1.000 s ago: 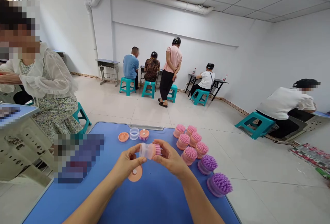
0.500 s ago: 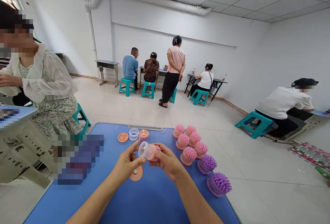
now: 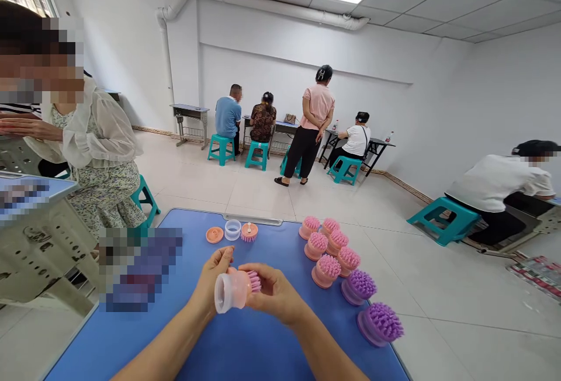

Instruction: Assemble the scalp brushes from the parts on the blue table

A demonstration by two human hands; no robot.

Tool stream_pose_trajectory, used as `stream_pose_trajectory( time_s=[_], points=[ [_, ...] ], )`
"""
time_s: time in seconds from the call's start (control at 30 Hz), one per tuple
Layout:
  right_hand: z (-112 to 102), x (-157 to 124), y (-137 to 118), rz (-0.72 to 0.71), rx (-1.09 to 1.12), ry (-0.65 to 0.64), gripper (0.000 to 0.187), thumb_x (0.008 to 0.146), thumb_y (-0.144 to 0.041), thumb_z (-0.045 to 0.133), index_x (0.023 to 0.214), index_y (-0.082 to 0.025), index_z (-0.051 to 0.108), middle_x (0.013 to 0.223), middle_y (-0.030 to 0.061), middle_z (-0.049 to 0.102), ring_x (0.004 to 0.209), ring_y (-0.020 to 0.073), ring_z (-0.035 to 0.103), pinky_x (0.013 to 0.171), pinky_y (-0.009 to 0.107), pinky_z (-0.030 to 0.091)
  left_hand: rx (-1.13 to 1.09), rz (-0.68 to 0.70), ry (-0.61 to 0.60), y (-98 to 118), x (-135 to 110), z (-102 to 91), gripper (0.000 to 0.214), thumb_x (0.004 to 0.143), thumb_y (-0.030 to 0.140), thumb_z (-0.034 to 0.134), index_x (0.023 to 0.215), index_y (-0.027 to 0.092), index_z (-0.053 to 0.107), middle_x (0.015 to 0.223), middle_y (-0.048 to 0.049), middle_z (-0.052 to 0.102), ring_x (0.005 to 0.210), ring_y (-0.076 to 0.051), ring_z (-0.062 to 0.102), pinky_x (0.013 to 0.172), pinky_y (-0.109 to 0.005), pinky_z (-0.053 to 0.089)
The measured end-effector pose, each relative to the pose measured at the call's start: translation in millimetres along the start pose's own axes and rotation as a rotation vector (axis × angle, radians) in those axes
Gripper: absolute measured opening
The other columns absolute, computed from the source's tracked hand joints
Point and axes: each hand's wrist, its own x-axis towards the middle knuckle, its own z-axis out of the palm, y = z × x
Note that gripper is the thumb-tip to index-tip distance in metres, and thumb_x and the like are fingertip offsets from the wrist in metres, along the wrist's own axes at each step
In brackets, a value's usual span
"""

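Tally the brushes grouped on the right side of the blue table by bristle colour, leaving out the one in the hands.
Pink brushes: 6
Purple brushes: 2
Total: 8

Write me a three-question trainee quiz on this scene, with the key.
1. True or false: the left hand and right hand together hold a pink-bristled brush.
2. How many purple-bristled brushes stand on the blue table?
3. What lies directly left of the clear plastic ring? A: a salmon-pink disc. B: a purple brush. C: a water bottle.

Key: 1 true; 2 two; 3 A.
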Motion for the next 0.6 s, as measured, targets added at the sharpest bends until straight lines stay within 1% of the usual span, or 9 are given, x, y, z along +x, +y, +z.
stream_pose_trajectory(
  time_s=[0.1, 0.17, 0.23, 0.3, 0.37, 0.43, 0.5, 0.57, 0.6],
  points=[
    [0, -2, -2, 0.033, -0.061, -0.052, 0.044, 0.059, -0.023, 0.075, 0.102, -0.022, 0.064, 0.086, 0.0002, 0.061, 0.072, 0.0129, 0.054, 0.066, 0.026, 0.047, 0.004, -0.007, 0.001, 0, 1, -2.1, 0.055, 0.045, 0.055, 0.073, 0.083, 0.017, 0.058, 0.056, 0.0102, 0.046, 0.039, -0.004, 0.038, 0.038, -0.018, 0.032],
    [1, -3, -2, 0.05, -0.101, -0.038, 0.044, 0.058, -0.022, 0.076, 0.101, -0.022, 0.065, 0.086, 0.0, 0.061, 0.073, 0.0138, 0.054, 0.068, 0.028, 0.046, 0.004, -0.014, -0.005, 1, 0, -3.1, 0.054, 0.047, 0.055, 0.072, 0.084, 0.018, 0.058, 0.056, 0.0095, 0.048, 0.041, -0.005, 0.041, 0.04, -0.018, 0.034],
    [3, -2, -2, 0.037, -0.132, 0.004, 0.043, 0.057, -0.023, 0.076, 0.099, -0.023, 0.065, 0.086, -0.0002, 0.061, 0.076, 0.0149, 0.055, 0.07, 0.029, 0.046, -0.003, -0.028, -0.037, 1, -1, -3.1, 0.052, 0.049, 0.055, 0.071, 0.084, 0.017, 0.059, 0.057, 0.0074, 0.052, 0.045, -0.008, 0.047, 0.044, -0.02, 0.038],
    [3, 0, -4, 0.029, -0.106, 0.057, 0.042, 0.058, -0.025, 0.076, 0.098, -0.023, 0.066, 0.087, 0.0, 0.062, 0.078, 0.0158, 0.055, 0.072, 0.03, 0.046, -0.021, -0.054, -0.094, 1, -3, -2.3, 0.049, 0.051, 0.052, 0.072, 0.082, 0.017, 0.06, 0.059, 0.0042, 0.057, 0.05, -0.011, 0.052, 0.048, -0.022, 0.041],
    [0, 2, -7, 0.032, -0.027, 0.136, 0.04, 0.058, -0.029, 0.076, 0.096, -0.023, 0.066, 0.086, 0.0001, 0.063, 0.077, 0.0159, 0.056, 0.071, 0.031, 0.046, -0.024, -0.068, -0.183, 2, -5, -1.5, 0.043, 0.053, 0.047, 0.073, 0.081, 0.016, 0.063, 0.064, 0.0012, 0.062, 0.055, -0.012, 0.055, 0.051, -0.022, 0.042],
    [-7, 2, -11, 0.041, 0.056, 0.21, 0.04, 0.057, -0.032, 0.077, 0.094, -0.022, 0.066, 0.085, 0.0006, 0.063, 0.076, 0.0157, 0.057, 0.072, 0.031, 0.046, -0.005, -0.061, -0.282, 4, -5, -1.4, 0.036, 0.056, 0.039, 0.074, 0.083, 0.017, 0.066, 0.071, -0.0014, 0.067, 0.063, -0.014, 0.058, 0.059, -0.023, 0.045],
    [-14, 0, -16, 0.06, 0.112, 0.246, 0.04, 0.057, -0.035, 0.077, 0.093, -0.021, 0.065, 0.085, 0.0012, 0.063, 0.075, 0.0157, 0.058, 0.072, 0.032, 0.046, 0.067, -0.022, -0.383, 7, -4, -2.4, 0.033, 0.06, 0.034, 0.072, 0.089, 0.018, 0.068, 0.081, -0.0031, 0.069, 0.076, -0.017, 0.06, 0.071, -0.026, 0.046],
    [-20, -1, -20, 0.089, 0.124, 0.254, 0.041, 0.058, -0.036, 0.077, 0.094, -0.02, 0.064, 0.085, 0.002, 0.063, 0.076, 0.0159, 0.059, 0.073, 0.033, 0.046, 0.201, 0.048, -0.43, 8, -3, -4.4, 0.037, 0.065, 0.032, 0.069, 0.099, 0.019, 0.066, 0.088, -0.0035, 0.069, 0.085, -0.02, 0.06, 0.08, -0.029, 0.045],
    [-22, -2, -21, 0.101, 0.117, 0.263, 0.041, 0.058, -0.035, 0.077, 0.094, -0.02, 0.064, 0.085, 0.0021, 0.063, 0.076, 0.0159, 0.059, 0.073, 0.033, 0.046, 0.287, 0.096, -0.435, 8, -2, -5.5, 0.04, 0.067, 0.032, 0.067, 0.105, 0.02, 0.063, 0.091, -0.0035, 0.068, 0.087, -0.02, 0.059, 0.081, -0.03, 0.044]
  ],
)
